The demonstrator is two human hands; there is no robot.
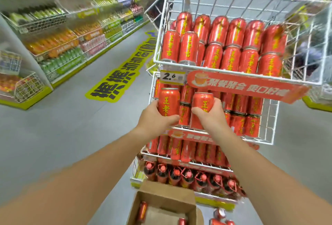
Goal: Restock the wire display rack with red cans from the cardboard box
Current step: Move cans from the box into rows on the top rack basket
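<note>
Red can (168,101) upright in the left hand (156,116), fingers curled round it, and a second red can (203,101) gripped the same way by the right hand (211,115)! Both are held up at the front left of the white wire display rack (271,120), middle basket, with stacked cans (231,45) filling the tiers around them. A 2.6 price tag (172,77) hangs just above. Down on the floor, the open cardboard box (167,197) holds a few more cans (142,211).
</note>
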